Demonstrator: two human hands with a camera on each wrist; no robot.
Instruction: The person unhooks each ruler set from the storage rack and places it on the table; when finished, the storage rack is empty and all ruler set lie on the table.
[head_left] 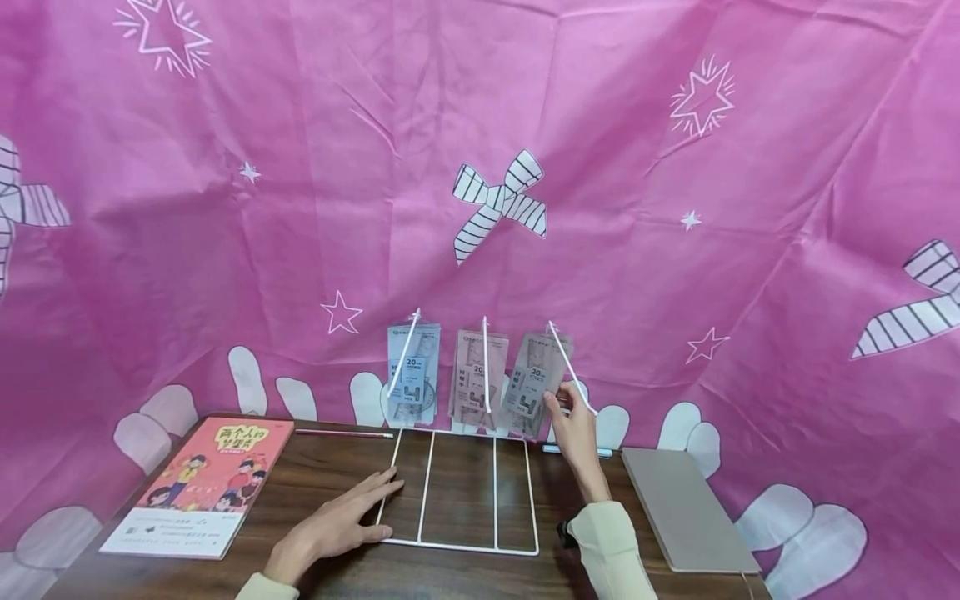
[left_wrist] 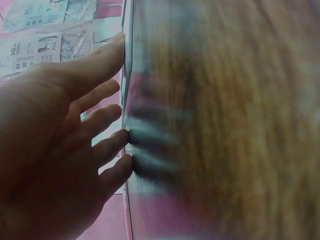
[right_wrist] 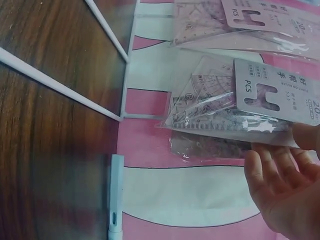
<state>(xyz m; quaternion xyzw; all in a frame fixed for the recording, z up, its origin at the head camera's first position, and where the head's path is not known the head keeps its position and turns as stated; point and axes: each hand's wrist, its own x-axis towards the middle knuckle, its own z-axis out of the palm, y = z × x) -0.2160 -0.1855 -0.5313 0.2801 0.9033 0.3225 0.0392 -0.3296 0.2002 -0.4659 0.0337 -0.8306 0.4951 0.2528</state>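
Note:
Three clear packets of rulers hang from white hooks on a white wire rack (head_left: 495, 500): a blue packet (head_left: 422, 354), a pink packet (head_left: 468, 354) and a grey packet (head_left: 528, 367). My right hand (head_left: 576, 433) pinches the lower right edge of the grey packet. Thumb above and fingers beneath that edge appear in the right wrist view, where a protractor shows through the grey ruler packet (right_wrist: 215, 105). With fingers spread, my left hand (head_left: 337, 521) rests on the table, its fingertips and thumb at the rack's left side.
A red book (head_left: 202, 483) lies on the left of the wooden table (head_left: 330, 467), near a pencil (head_left: 345, 433). Right of the rack are a light blue pen (head_left: 551, 449) and a grey notebook (head_left: 686, 508). A pink patterned cloth (head_left: 600, 275) hangs behind.

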